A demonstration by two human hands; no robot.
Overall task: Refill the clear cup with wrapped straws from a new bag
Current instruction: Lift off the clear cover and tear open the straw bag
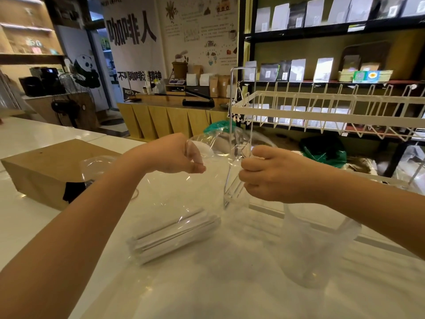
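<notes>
A clear plastic bag [184,199] stands on the white counter, its top edge stretched between both hands. My left hand [177,155] pinches the bag's left side; my right hand [273,176] grips its right side. A bundle of white wrapped straws [174,236] lies slanted at the bag's bottom. The clear cup [319,247] stands on the counter to the right, below my right forearm, and I see nothing inside it.
A brown paper bag [53,169] lies on the counter [230,284] at the left. A white wire rack [322,109] stands behind the hands at the right. A clear acrylic stand [243,107] rises behind the bag. Shelves with pouches fill the background.
</notes>
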